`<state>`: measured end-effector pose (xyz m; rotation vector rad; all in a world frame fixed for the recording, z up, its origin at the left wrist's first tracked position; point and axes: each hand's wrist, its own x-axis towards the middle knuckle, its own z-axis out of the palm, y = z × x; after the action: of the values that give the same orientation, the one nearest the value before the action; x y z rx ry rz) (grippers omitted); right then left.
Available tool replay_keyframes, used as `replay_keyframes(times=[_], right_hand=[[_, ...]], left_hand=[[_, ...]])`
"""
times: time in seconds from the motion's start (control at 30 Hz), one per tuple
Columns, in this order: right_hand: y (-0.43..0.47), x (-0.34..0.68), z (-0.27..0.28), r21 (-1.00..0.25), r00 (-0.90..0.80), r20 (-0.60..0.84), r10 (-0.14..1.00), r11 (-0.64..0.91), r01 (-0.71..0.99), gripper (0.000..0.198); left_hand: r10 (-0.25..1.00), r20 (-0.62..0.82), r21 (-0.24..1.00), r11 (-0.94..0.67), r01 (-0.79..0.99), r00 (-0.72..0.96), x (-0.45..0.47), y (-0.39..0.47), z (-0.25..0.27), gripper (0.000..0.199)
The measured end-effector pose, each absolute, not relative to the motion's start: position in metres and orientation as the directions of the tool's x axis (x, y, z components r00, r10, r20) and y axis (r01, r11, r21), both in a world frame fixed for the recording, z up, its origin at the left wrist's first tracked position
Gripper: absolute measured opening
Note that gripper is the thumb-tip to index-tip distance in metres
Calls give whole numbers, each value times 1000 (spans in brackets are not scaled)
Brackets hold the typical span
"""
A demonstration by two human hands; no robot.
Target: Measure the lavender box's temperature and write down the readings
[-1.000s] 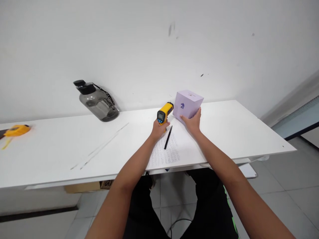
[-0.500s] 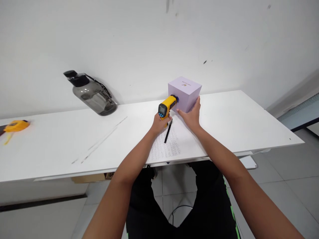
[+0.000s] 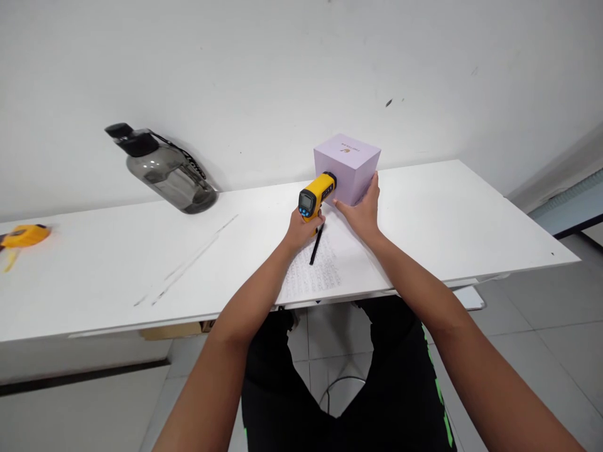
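My left hand (image 3: 301, 228) is wrapped round the grip of a yellow and black infrared thermometer (image 3: 317, 190). Its small screen faces me, and its nose points at the near side of a pale purple box (image 3: 347, 164), touching it or very close. The box carries a small gold mark on top. Around the lower right corner of the box, my right hand (image 3: 364, 212) has its thumb at the front and its fingers on the right side. A black pen (image 3: 316, 245) lies below the thermometer on a sheet of paper (image 3: 311, 276) covered in small writing.
On the white table (image 3: 424, 220) a grey see-through water bottle (image 3: 174, 179) with a black lid stands at the back left. A yellow tape measure (image 3: 26, 235) lies at the far left. The wall (image 3: 264, 81) rises directly behind the table.
The camera view has shifted slightly. The blue-violet spot beside the thermometer's nose no longer shows on the box. Both hands keep their hold.
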<state>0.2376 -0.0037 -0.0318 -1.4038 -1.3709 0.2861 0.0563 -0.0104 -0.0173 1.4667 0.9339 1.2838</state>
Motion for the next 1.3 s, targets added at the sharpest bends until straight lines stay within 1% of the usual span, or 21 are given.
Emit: replay_keyframes(times=[0.17, 0.3, 0.47, 0.7, 0.93, 1.07, 1.23, 1.3], right_hand=[[-5, 237, -28, -807, 308, 473, 825, 267, 526, 130], [-5, 237, -28, -806, 304, 475, 826, 269, 528, 129], [-3, 238, -30, -811, 311, 478, 821, 278, 514, 130], [0, 240, -32, -779, 301, 520, 800, 299, 552, 129], [-1, 239, -29, -770, 297, 540, 787, 321, 551, 127], [-1, 240, -30, -754, 283, 550, 786, 322, 572, 123], [0, 242, -31, -738, 278, 563, 778, 323, 593, 122], [0, 243, -31, -731, 274, 569, 776, 324, 600, 121]], left_hand=[[956, 244, 969, -235, -72, 166, 59, -13, -15, 17], [951, 263, 964, -252, -88, 161, 59, -13, -16, 18], [947, 276, 961, -268, -68, 165, 58, -12, -18, 17], [946, 271, 961, -255, -106, 180, 58, -11, -17, 16], [950, 231, 967, -201, -154, 209, 59, -14, -12, 22], [950, 238, 966, -209, -154, 201, 59, -14, -11, 20], [954, 222, 970, -194, -145, 203, 59, -14, -10, 25], [952, 224, 970, -197, -144, 207, 59, -14, -10, 25]])
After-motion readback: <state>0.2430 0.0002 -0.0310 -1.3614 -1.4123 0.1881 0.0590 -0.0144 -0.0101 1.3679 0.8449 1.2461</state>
